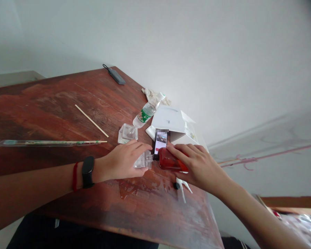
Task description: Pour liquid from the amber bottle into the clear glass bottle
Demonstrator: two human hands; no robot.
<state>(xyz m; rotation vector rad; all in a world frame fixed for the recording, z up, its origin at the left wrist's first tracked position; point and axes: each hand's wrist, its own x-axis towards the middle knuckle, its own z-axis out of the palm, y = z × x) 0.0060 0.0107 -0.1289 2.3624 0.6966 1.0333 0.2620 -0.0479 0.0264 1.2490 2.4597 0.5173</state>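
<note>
My left hand [124, 160] grips a small clear bottle [142, 161] that lies on its side, its neck pointing right. In my right hand [197, 162] is a red bottle [167, 159], tilted over sideways, with its black neck at the mouth of the clear bottle. Whether liquid passes between them I cannot tell. Beyond my left hand stands a square clear glass piece [128, 133]. A phone [161, 141] with a lit screen lies just behind the red bottle. Below my right hand are a black cap [176, 186] and a white pronged object [182, 186].
A puddle [128, 188] wets the wooden table [54, 100] near my left hand. Behind stand a labelled plastic bottle [145, 116], a white box [168, 117] and a cloth [150, 94]. Leftward lie a thin stick [92, 121] and wrapped chopsticks [52, 143]. A grey device [116, 76] rests at the far corner.
</note>
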